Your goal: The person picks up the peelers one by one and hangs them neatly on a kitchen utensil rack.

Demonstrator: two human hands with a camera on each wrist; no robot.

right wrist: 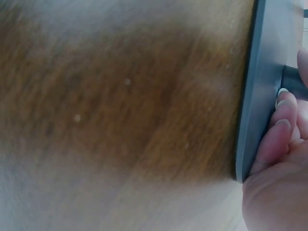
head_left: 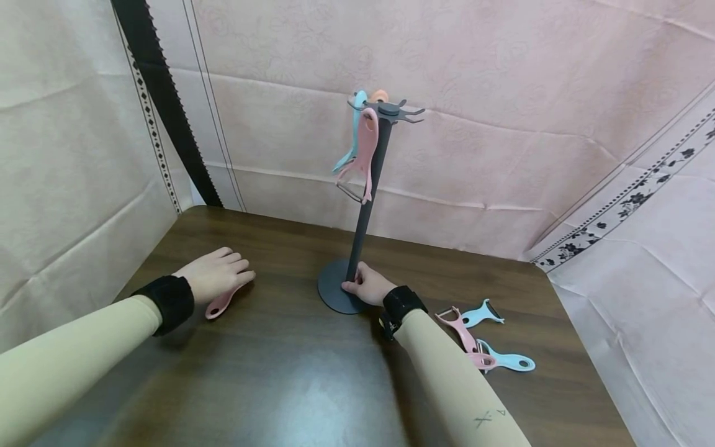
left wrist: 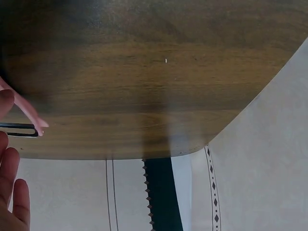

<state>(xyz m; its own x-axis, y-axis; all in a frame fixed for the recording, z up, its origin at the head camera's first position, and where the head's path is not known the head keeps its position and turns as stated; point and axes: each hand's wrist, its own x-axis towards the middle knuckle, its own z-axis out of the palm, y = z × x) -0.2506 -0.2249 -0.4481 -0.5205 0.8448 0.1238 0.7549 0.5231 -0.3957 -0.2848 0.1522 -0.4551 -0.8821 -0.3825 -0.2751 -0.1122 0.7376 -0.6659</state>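
My left hand (head_left: 215, 275) reaches over a pink peeler (head_left: 220, 305) at the table's left, its handle end showing below the palm. In the left wrist view, thumb and fingers lie on either side of that peeler's head (left wrist: 30, 113). A dark grey stand (head_left: 365, 214) with a round base (head_left: 333, 288) stands upright at the middle. My right hand (head_left: 368, 284) grips the foot of its pole, fingers close over the base in the right wrist view. A pink peeler (head_left: 365, 143), a blue peeler (head_left: 355, 127) and a mostly hidden orange one (head_left: 379, 95) hang from its hooks.
Right of my right forearm lie several pink and blue peelers, including a blue one (head_left: 481, 315), a pink one (head_left: 460, 329) and another blue one (head_left: 511, 362). The wooden table (head_left: 301, 347) backs onto a pale cloth wall (head_left: 279, 143). Bare hooks (head_left: 410, 115) point right.
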